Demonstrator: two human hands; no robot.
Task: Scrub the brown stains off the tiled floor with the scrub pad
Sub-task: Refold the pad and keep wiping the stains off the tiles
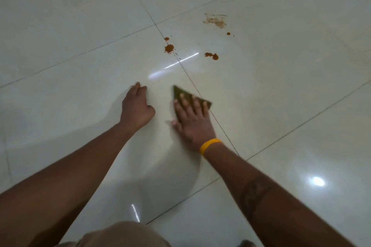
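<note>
A green scrub pad (179,92) lies flat on the glossy white tiled floor (80,36), beside a grout line. My right hand (191,119), with a yellow band at the wrist, presses down on the pad with fingers spread over it. My left hand (136,106) rests on the floor to the pad's left, fingers curled, holding nothing. Beyond the pad lie brown stains: a round blot (169,48) on the grout line with a small drop above it, a double blot (212,56) to its right, a tiny dot (228,33), and a pale smeared patch (215,20) farthest away.
Dark grout lines (216,120) cross the floor diagonally. Bright light reflections (318,181) shine on the tiles at right and centre. My knee in beige cloth (122,234) shows at the bottom edge.
</note>
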